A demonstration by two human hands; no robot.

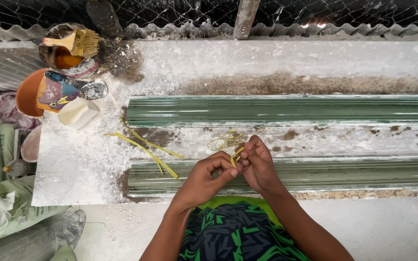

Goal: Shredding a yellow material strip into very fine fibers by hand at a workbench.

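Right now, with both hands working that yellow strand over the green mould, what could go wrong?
1. The left hand and right hand pinch a thin yellow strand; it may fray or snap.
2. The loose tangle of strands and the long yellow strips lie on white powder and may pick it up.
3. Sitting partly over the table edge, the orange bowl could tip.
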